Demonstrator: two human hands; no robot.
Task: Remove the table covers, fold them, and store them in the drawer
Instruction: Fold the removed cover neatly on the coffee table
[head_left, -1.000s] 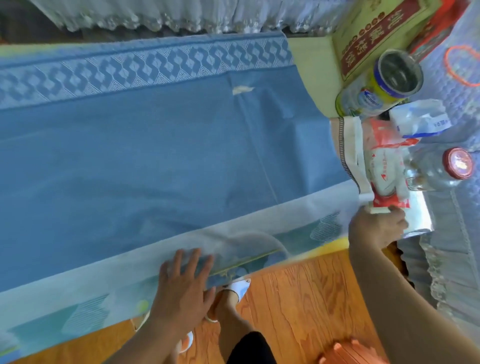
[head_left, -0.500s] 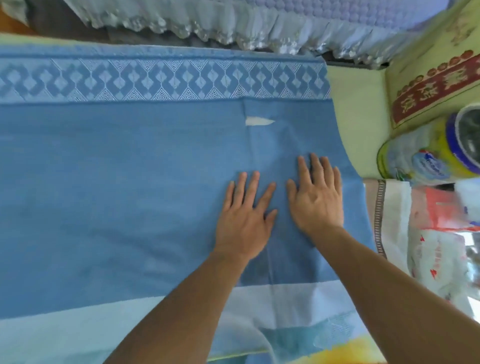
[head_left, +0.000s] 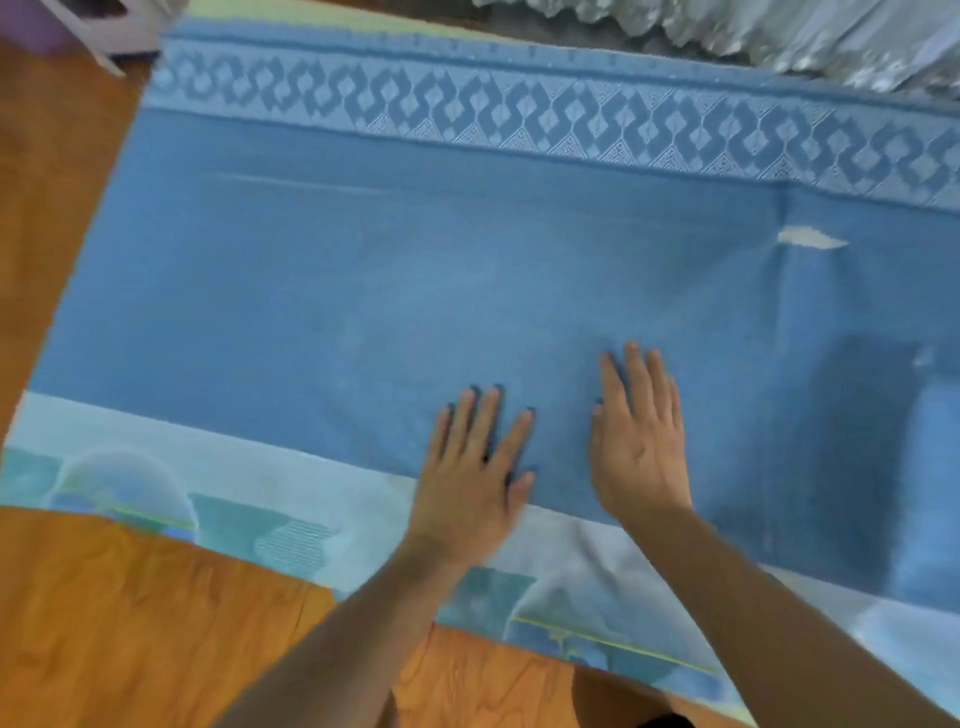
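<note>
Surroundings: wooden floor (head_left: 104, 623) shows at 6 to 9 o'clock and up the left edge. Silvery lace-edged fabric (head_left: 779, 31) hangs at 1 o'clock, just past the far edge of the cover. A pale furniture leg (head_left: 98, 57) sits at 11 o'clock, well apart from the hands. Nothing lies on top of the cover except the hands and a dark shadow patch (head_left: 857, 441) at 3 o'clock.

Blue table cover (head_left: 363, 291): spread flat, fills most of the view. Long axis runs 9 to 3 o'clock, tilted slightly down toward 3. A patterned diamond border (head_left: 519, 114) runs along the far long edge, 10 to 2 o'clock. A small white fleck (head_left: 810, 239) sits on a crease at 2 o'clock.

A lighter printed cloth (head_left: 260, 493) lies under it, its strip exposed along the near edge from 9 to 5 o'clock. The worktop itself is hidden by the cloths.

Left hand (head_left: 467, 483): palm down, fingers straight and spread, pressing flat across the near edge of the blue cover at 6 o'clock. Grasps nothing.

Right hand (head_left: 636, 441): palm down, fingers straight and close together, flat on the blue cover just beside the left. Grasps nothing.
</note>
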